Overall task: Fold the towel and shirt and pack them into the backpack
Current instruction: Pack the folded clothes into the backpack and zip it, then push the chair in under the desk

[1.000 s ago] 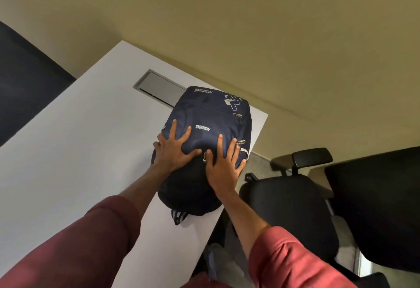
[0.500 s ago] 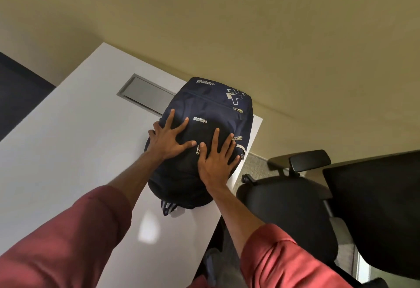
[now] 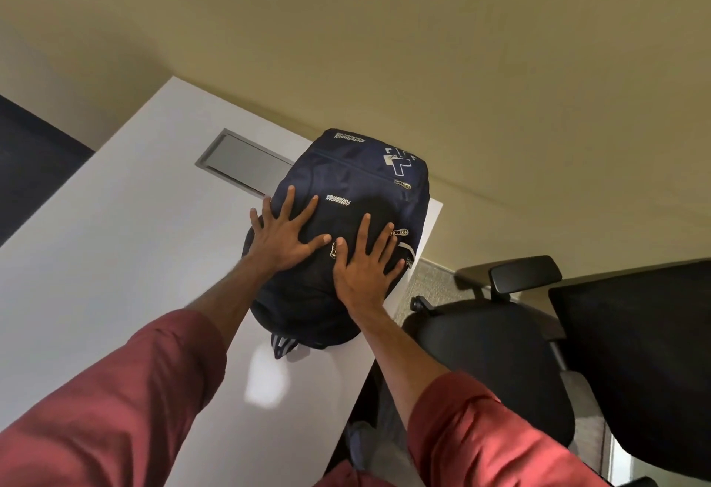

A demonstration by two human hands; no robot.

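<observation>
Seemingly packed and zipped, the backpack (image 3: 361, 194) at frame centre lies under the left hand (image 3: 282, 242) and right hand (image 3: 363, 265), fingers splayed flat; only releasing remains.

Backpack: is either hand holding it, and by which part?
Nothing is held. The left hand and right hand lie flat, fingers spread, pressing on the front panel of the backpack; neither curls round a strap or handle.
</observation>
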